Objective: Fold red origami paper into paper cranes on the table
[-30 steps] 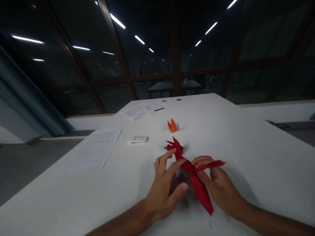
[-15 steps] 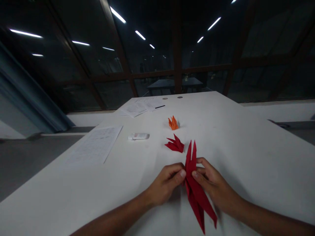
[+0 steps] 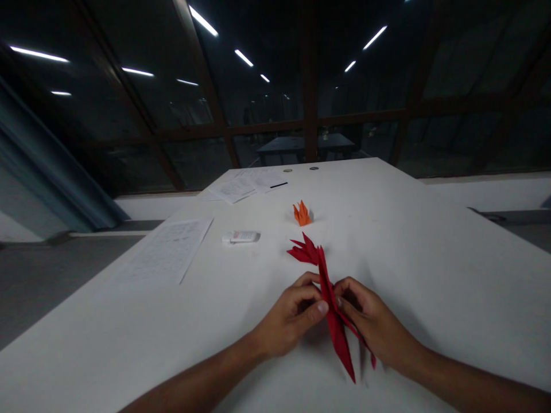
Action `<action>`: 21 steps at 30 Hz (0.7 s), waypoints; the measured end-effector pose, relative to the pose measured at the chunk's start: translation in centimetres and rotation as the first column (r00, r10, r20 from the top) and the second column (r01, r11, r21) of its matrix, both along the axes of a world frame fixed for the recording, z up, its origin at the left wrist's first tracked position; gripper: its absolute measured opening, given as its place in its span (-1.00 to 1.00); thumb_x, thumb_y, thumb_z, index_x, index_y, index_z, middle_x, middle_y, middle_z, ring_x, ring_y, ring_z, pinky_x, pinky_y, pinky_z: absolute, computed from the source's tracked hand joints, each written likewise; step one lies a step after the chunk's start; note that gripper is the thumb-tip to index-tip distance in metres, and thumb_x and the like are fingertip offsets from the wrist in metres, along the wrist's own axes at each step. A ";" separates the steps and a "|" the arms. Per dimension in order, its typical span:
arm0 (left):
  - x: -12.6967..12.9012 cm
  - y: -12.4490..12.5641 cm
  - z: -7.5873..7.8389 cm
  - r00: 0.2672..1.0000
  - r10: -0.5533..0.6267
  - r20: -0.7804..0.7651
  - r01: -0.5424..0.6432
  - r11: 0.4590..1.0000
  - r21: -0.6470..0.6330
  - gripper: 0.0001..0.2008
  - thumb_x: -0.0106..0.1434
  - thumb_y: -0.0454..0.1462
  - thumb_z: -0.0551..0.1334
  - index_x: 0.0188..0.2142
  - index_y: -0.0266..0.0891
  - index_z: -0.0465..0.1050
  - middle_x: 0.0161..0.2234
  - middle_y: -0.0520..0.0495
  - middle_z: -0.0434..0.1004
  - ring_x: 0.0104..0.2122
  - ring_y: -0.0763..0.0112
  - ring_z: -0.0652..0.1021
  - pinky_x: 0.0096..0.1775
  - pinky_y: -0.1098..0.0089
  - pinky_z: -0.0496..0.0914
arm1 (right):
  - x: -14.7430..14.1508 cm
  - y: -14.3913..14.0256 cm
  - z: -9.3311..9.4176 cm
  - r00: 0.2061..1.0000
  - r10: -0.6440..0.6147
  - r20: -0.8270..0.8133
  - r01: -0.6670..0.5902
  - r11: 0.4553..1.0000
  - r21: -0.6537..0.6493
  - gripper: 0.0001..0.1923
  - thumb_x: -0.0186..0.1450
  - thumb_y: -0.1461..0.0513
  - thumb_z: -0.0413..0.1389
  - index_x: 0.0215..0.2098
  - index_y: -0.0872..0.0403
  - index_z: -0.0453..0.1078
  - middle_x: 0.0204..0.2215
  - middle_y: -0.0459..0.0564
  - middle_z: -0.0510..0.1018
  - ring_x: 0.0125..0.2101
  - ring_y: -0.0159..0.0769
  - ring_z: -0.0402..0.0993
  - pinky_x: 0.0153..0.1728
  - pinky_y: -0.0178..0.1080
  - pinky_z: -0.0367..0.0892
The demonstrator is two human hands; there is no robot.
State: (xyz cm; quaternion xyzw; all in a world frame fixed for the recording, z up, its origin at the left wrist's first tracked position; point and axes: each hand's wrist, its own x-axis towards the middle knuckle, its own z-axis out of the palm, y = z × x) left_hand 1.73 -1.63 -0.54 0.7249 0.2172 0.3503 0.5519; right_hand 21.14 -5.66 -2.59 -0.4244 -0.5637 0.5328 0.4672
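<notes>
A long white counter [image 3: 430, 258] runs away toward dark windows that reflect ceiling strip lights. Near its front edge, the left hand [image 3: 293, 318] and right hand [image 3: 372, 327] both pinch a folded red paper piece [image 3: 333, 310]. A smaller red fold [image 3: 303, 252], an orange fold [image 3: 302, 214], a glue tube [image 3: 241, 236] and printed sheets [image 3: 167, 255] lie farther off.

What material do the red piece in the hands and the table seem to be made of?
Red piece: most likely thin matte paper; sharp creases and pointed flaps, no gloss. Table: smooth white top, perhaps laminate; only faint sheen, so uncertain.
</notes>
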 end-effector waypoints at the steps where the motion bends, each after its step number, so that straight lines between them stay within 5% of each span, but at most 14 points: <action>1: 0.1 0.0 0.0 1.000 0.026 0.008 -0.026 1.000 -0.015 -0.77 0.41 -0.18 0.24 -0.30 -0.28 0.53 -0.11 -0.14 0.39 -0.09 0.28 0.47 -0.01 0.28 0.35 | 0.0 -0.1 0.0 1.000 -0.007 -0.006 0.007 1.000 0.013 -0.73 0.44 0.01 0.10 -0.26 0.03 0.34 -0.35 -0.12 0.43 -0.32 -0.32 0.34 -0.26 -0.27 0.28; 7: 0.3 0.3 -0.3 0.988 0.149 -0.031 -0.151 0.986 -0.069 -0.75 0.38 -0.15 0.26 -0.33 -0.31 0.50 -0.30 -0.08 0.44 -0.27 0.36 0.44 -0.19 0.35 0.31 | 0.1 -0.7 0.5 0.998 0.019 -0.052 -0.018 1.000 0.019 -0.70 0.42 -0.02 0.13 -0.18 0.04 0.36 -0.33 -0.11 0.42 -0.32 -0.34 0.35 -0.27 -0.28 0.29; 21: 0.2 0.1 -0.7 0.991 0.097 0.096 -0.080 0.982 -0.169 -0.82 0.30 -0.21 0.36 -0.33 -0.32 0.52 -0.27 -0.12 0.50 -0.25 0.34 0.51 -0.15 0.32 0.37 | 0.4 -0.6 0.1 0.973 0.042 -0.228 -0.053 0.998 -0.042 -0.71 0.35 0.04 0.26 -0.13 0.01 0.34 -0.24 -0.09 0.41 -0.22 -0.31 0.34 -0.17 -0.24 0.29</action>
